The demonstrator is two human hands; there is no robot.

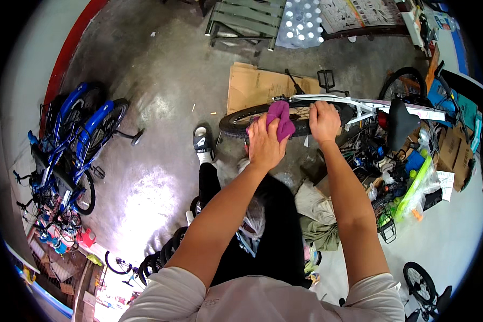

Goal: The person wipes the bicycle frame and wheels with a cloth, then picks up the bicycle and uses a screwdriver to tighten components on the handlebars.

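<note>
A white bicycle (418, 110) lies across the space in front of me, its black knobby tyre (236, 123) toward the left. Pressed against that tyre is a purple cloth (280, 115), bunched up under the fingers of my left hand (266, 145). My right hand (324, 122) is curled over the same wheel farther right, close to the white frame tubes. A black pedal (326, 80) sticks up beyond the wheel, and the black saddle (401, 126) is on the right. My fingers hide part of the rim.
Flattened cardboard (244, 88) lies under and behind the wheel. Blue bicycles (83, 134) stand at the left. On the right is a heap of parts (381, 177) with cardboard boxes (455, 155). A green folding bench (247, 21) and shrink-wrapped bottles (300, 24) are at the back.
</note>
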